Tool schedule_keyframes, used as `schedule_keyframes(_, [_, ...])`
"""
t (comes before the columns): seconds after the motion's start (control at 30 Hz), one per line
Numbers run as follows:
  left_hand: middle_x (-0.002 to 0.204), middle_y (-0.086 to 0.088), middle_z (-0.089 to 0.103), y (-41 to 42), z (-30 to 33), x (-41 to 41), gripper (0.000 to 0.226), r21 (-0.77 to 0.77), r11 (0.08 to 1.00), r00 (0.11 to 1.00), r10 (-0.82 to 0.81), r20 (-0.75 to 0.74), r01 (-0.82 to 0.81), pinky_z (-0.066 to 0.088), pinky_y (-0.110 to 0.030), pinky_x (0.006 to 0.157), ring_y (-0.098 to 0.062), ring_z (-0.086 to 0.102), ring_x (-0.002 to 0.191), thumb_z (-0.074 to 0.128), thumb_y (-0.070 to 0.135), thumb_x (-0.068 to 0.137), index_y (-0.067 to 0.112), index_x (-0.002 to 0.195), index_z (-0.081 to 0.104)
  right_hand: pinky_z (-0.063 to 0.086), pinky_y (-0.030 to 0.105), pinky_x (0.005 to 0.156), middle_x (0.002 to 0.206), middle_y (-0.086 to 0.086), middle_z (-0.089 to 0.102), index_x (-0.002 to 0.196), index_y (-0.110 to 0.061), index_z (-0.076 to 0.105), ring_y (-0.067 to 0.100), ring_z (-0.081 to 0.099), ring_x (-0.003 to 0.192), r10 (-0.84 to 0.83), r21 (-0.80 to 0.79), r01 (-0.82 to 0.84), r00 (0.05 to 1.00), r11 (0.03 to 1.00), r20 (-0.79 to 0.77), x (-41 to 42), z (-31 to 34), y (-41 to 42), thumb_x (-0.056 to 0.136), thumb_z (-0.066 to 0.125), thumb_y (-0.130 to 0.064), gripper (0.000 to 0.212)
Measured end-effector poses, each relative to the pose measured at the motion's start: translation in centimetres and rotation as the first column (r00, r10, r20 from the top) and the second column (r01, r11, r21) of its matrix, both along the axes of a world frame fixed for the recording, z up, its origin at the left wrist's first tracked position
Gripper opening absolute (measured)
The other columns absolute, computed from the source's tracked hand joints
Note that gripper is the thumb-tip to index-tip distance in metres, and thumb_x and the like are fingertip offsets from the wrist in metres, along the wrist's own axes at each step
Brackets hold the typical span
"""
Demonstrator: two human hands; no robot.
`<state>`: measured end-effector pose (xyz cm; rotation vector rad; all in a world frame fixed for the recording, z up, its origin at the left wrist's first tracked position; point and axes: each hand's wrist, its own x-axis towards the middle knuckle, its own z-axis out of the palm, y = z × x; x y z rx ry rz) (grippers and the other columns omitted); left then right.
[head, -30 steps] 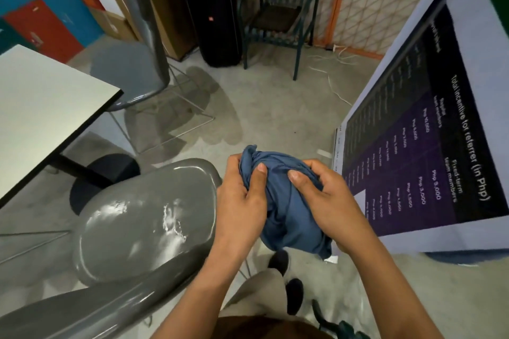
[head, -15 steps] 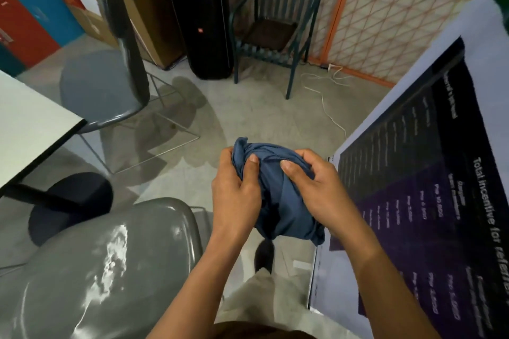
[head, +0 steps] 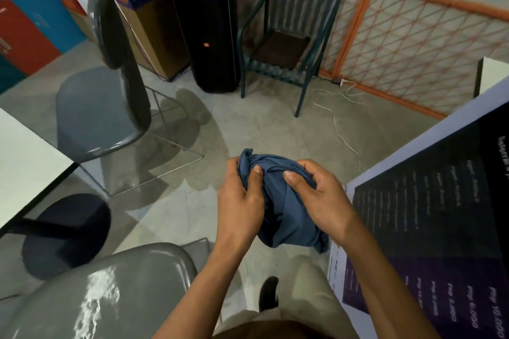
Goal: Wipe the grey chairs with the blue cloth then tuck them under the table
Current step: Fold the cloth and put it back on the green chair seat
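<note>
Concrete floor [head: 261,129] everywhere, pale grey and a bit shiny. Big dark poster board [head: 429,228] leaning in along the right side, white border, rows of tiny text too blurry to read up top, "Php" figures down low. White tabletop [head: 24,170] with a black edge cutting in from the left, black round base [head: 66,234] under it on the floor.

Two grey chairs. Nearer grey chair [head: 110,294] down at bottom left, glossy seat with glare on it, just left of the arms, not touched by either of them. Farther grey chair [head: 99,107] up left, tall back, thin metal sled legs, seat edge right by the tabletop corner, not tucked under.

Against the back wall: tall black speaker [head: 206,22], cardboard box [head: 146,16] just left of it, dark green slatted chair [head: 283,33] to the right, orange lattice fence [head: 413,36] behind. White cable [head: 336,121] snaking across the floor.

Blue cloth [head: 283,206] bunched into a wad, held up in the air mid-frame, above the floor, well clear of both grey chairs. Left hand [head: 239,206] curled around its left side, thumb pressed into the fabric. Right hand [head: 322,201] clamped over the right side, thumb on top. Loose end hanging below. Black shoe [head: 268,293] and khaki trouser leg [head: 311,297] underneath.
</note>
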<state>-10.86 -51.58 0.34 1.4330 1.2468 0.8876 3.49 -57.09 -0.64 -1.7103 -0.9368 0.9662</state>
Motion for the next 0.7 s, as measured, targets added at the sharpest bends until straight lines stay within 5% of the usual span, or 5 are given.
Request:
schedule_keyframes(0.23, [0.089, 0.026, 0.066, 7.1, -1.3, 1.3, 0.009, -0.005, 0.998, 0.997, 0.056, -0.045, -0.056, 0.048, -0.014, 0.065, -0.001, 0.064, 0.081, 0.054, 0.026, 0.107, 0.033, 0.101, 0.054, 0.058, 0.045, 0.081, 0.091, -0.005, 0.074, 0.100, -0.025, 0.069, 0.013, 0.071, 0.086, 0.083, 0.017, -0.083, 0.996, 0.996, -0.019, 1.6, -1.4, 8.2, 0.100, 0.061, -0.030, 0.009])
schedule_keyframes(0.5, [0.083, 0.011, 0.067, 18.5, -2.3, 6.9, 0.013, -0.011, 0.995, 0.991, 0.095, -0.093, -0.096, 0.050, -0.016, 0.065, 0.000, 0.064, 0.079, 0.055, 0.025, 0.106, 0.036, 0.099, 0.052, 0.057, 0.030, 0.075, 0.089, -0.008, 0.072, 0.100, -0.027, 0.068, 0.008, 0.069, 0.083, 0.129, 0.020, -0.129, 0.991, 0.991, -0.016, 7.4, -2.6, 20.1, 0.099, 0.061, -0.034, 0.010])
schedule_keyframes(0.6, [0.087, 0.018, 0.067, 23.8, -2.3, 8.9, 0.008, -0.006, 0.995, 0.989, 0.095, -0.116, -0.096, 0.050, -0.018, 0.063, -0.003, 0.065, 0.078, 0.054, 0.027, 0.106, 0.032, 0.101, 0.053, 0.058, 0.032, 0.077, 0.090, -0.008, 0.072, 0.101, -0.026, 0.068, 0.008, 0.069, 0.084, 0.136, 0.003, -0.136, 0.990, 0.991, -0.037, 9.7, -2.5, 25.2, 0.099, 0.061, -0.034, 0.011])
schedule_keyframes(0.7, [0.079, 0.008, 0.065, 28.8, -2.2, 10.5, 0.005, 0.006, 0.992, 0.984, 0.125, -0.124, -0.125, 0.049, -0.023, 0.061, -0.007, 0.064, 0.072, 0.054, 0.029, 0.106, 0.030, 0.101, 0.054, 0.058, 0.036, 0.077, 0.089, -0.007, 0.072, 0.100, -0.025, 0.068, 0.009, 0.069, 0.083, 0.167, 0.004, -0.167, 0.986, 0.986, -0.020, 11.5, -2.0, 30.7, 0.099, 0.061, -0.035, 0.012])
